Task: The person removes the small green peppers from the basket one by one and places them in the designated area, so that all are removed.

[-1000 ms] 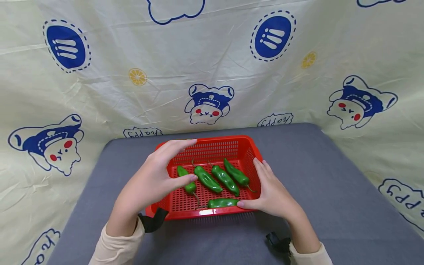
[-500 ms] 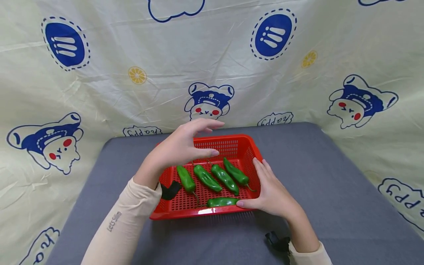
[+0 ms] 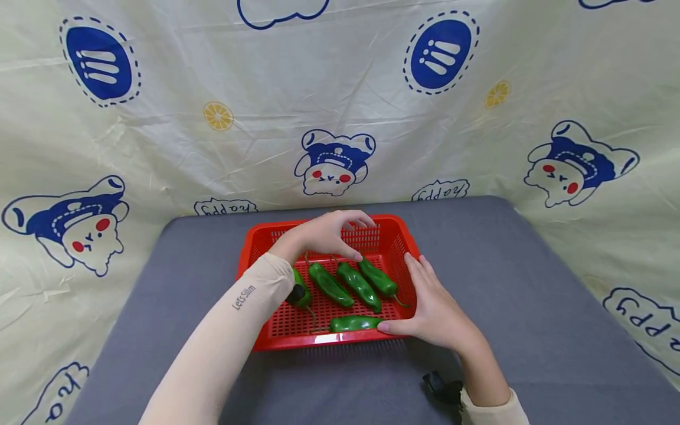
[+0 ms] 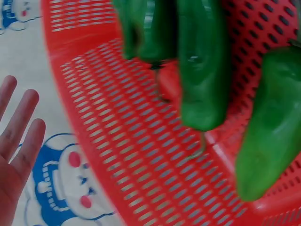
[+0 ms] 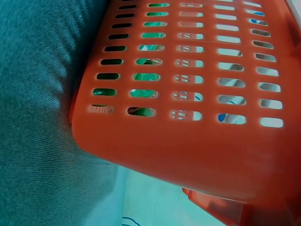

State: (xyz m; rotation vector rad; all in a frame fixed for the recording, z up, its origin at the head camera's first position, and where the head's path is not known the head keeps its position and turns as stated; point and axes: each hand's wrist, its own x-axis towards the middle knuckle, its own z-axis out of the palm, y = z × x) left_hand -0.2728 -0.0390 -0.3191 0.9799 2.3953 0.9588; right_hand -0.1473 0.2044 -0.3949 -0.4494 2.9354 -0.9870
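Observation:
In the head view a red plastic basket (image 3: 281, 342) holds several long green chili peppers. Over its far part hovers my left hand (image 3: 332, 233), thumb and bent fingers apart with nothing between them. The thumb tip is close to the tip of the far-right pepper (image 3: 376, 276); contact cannot be told. Left fingers (image 4: 29, 113) also show in the left wrist view, beside a pepper (image 4: 202, 70). My right hand (image 3: 432, 307) rests on the basket's near right corner, thumb on the front rim by the near pepper (image 3: 353, 323), fingers extended along the right side. My left forearm partly covers the leftmost pepper (image 3: 306, 300).
The basket stands on a grey cloth-covered table (image 3: 499, 271). Behind and at the sides hangs a pale printed sheet (image 3: 265, 88). In the right wrist view the slotted basket wall (image 5: 155, 146) fills the middle, with grey fabric (image 5: 37, 113) at left.
My left hand has moved right across the basket from its left side, rising over the far rim, then lowering towards the far-right pepper. My right hand has stayed at the corner.

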